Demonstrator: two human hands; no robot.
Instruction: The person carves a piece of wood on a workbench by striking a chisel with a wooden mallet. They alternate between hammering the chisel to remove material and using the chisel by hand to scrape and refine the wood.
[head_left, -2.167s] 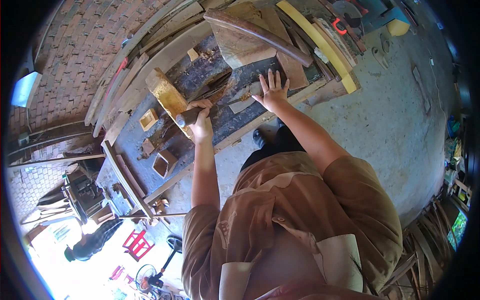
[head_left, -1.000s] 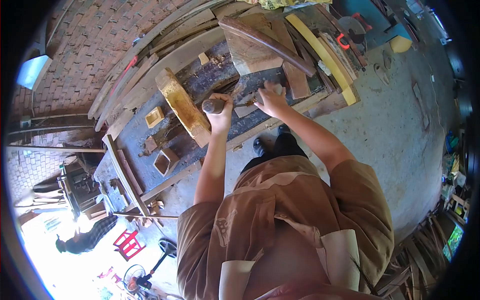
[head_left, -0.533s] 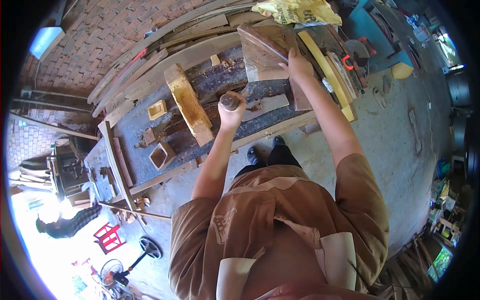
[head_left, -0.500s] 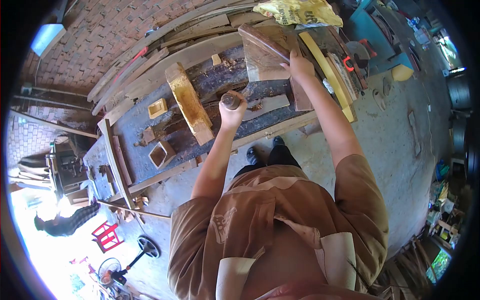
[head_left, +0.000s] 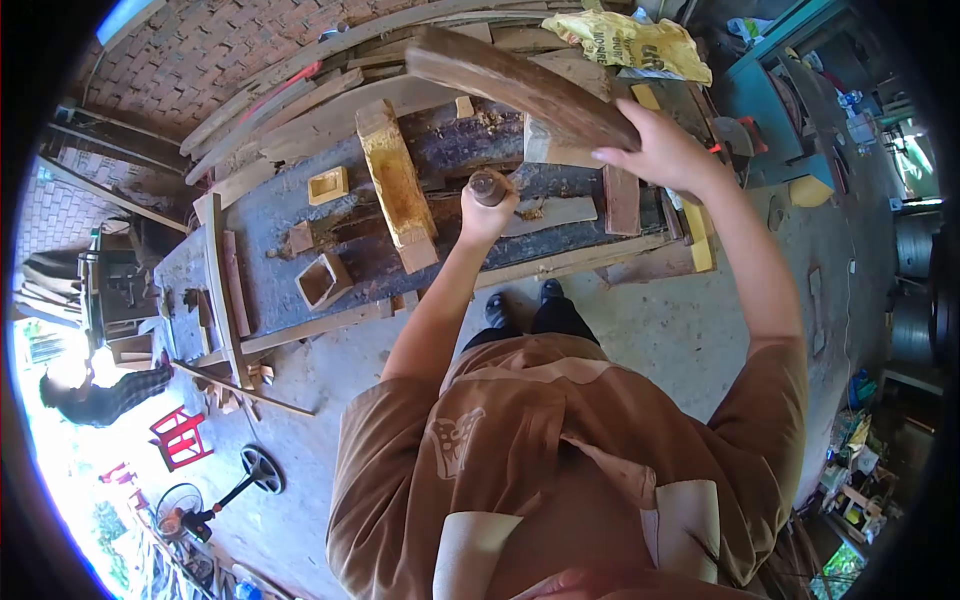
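Observation:
My left hand (head_left: 487,220) is wrapped round a chisel (head_left: 488,186), held upright over the bench. Only the round top of its wooden handle shows; the blade is hidden. My right hand (head_left: 668,150) grips one end of a thick wooden club (head_left: 520,85), raised above the bench and slanting up to the left. Below the club is a wooden block (head_left: 560,145), partly covered. Left of the chisel lies a long, yellowish wooden piece (head_left: 394,180) with a hollow cut along it. A small hollowed block (head_left: 327,186) and an open box-shaped piece (head_left: 324,282) rest farther left.
Long boards (head_left: 290,110) are stacked along the bench's far side by a brick wall (head_left: 200,70). A yellow sack (head_left: 630,45) lies at the back. On the floor at left stand a red stool (head_left: 180,438) and a fan (head_left: 182,512). Another person (head_left: 110,395) is at far left.
My right hand has lifted the club up off the block area and moved to the right. My left hand keeps hold of the chisel; the view has shifted slightly.

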